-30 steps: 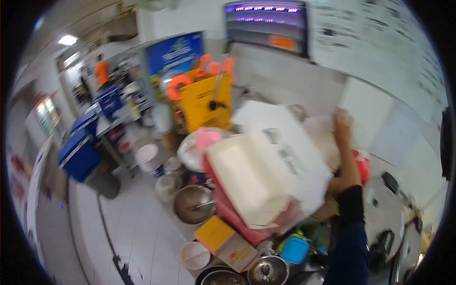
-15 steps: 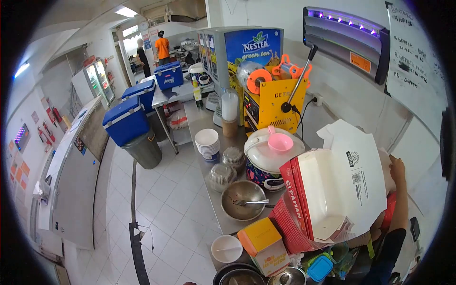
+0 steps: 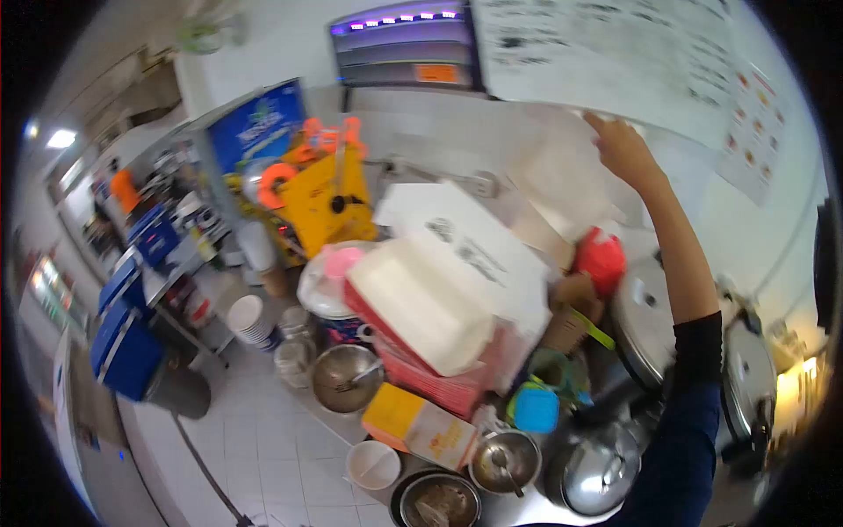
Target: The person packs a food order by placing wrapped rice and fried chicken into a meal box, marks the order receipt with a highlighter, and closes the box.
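Note:
At the upper right, my right hand is raised, its fingers closed at the top of a translucent, pale plastic bag against the wall. Below the bag lies a brown paper piece, beside a red plastic bag. To the left, a large open white box leans over a cream tray, both on a stack of red cartons. My left hand is out of view. The picture is blurred by motion.
A yellow machine and a lidded pot with a pink bowl stand left of the boxes. Metal bowls, a yellow carton and a blue-lidded container line the near side. Large lidded pots stand at right.
My right hand has risen with the pale bag, and more of it shows above the boxes. The camera view has turned right and tilted, so the room appears shifted left.

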